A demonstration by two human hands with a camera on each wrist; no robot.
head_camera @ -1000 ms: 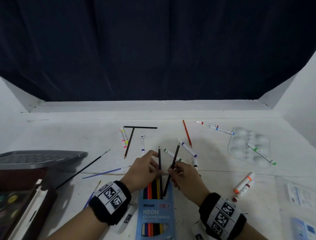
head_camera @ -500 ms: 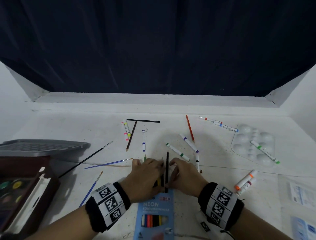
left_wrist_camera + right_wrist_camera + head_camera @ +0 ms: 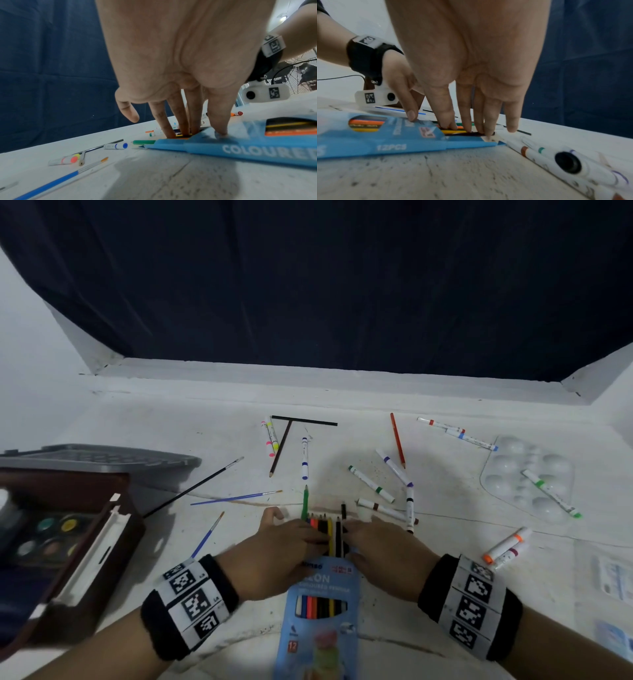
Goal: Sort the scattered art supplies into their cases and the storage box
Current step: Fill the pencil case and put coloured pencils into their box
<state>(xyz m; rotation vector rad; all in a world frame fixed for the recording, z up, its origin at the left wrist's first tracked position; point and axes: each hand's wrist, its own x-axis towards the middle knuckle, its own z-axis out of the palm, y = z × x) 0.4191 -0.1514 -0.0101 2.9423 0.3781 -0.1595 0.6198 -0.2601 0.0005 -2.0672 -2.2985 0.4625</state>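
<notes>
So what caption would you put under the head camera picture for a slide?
Both hands, left hand and right hand, press coloured pencils into the blue pencil box amid scattered markers and brushes.

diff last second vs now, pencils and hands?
Two dark pencils, pinched upright-ish above the blue case a second ago, now lie in its mouth. Left hand and right hand released them and press flat. Scattered markers stayed put.

Twelve markers (image 3: 371, 484) lie scattered, with three paintbrushes (image 3: 236, 497) and three coloured pencils (image 3: 397, 445) well apart from the box. There is one blue pencil box (image 3: 322, 587), one clear palette (image 3: 507, 470), one paint set (image 3: 51, 535) and one grey tray (image 3: 102, 457)
</notes>
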